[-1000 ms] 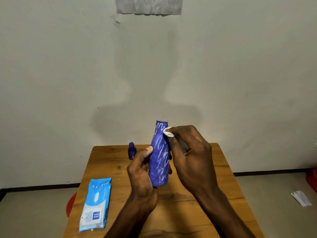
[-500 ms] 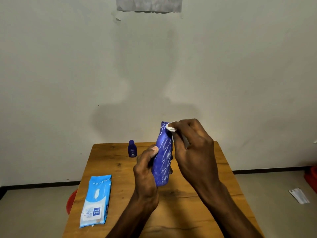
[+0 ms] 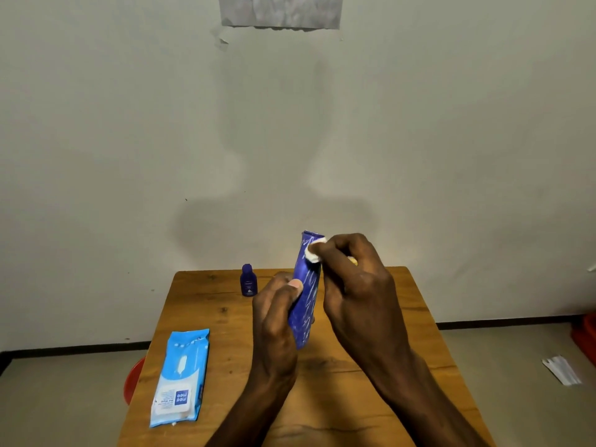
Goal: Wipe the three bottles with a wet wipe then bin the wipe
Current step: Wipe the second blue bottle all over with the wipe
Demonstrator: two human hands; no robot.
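Wooden counter [image 3: 403, 317] against a plain wall. Blue wipe pack [image 3: 180, 377] lies flat near its left edge. Tall blue bottle [image 3: 304, 298] held upright above the counter middle: left hand [image 3: 277, 321] curled round its lower body, right hand [image 3: 358, 285] pinching a balled white wipe [image 3: 315, 251] against its top. Small blue bottle [image 3: 247, 280] stands at the far edge, apart.

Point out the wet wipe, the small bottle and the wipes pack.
wet wipe [image 3: 315, 250], head view, white wad at fingertips.
small bottle [image 3: 248, 283], head view, its body.
wipes pack [image 3: 180, 375], head view, middle of top face.
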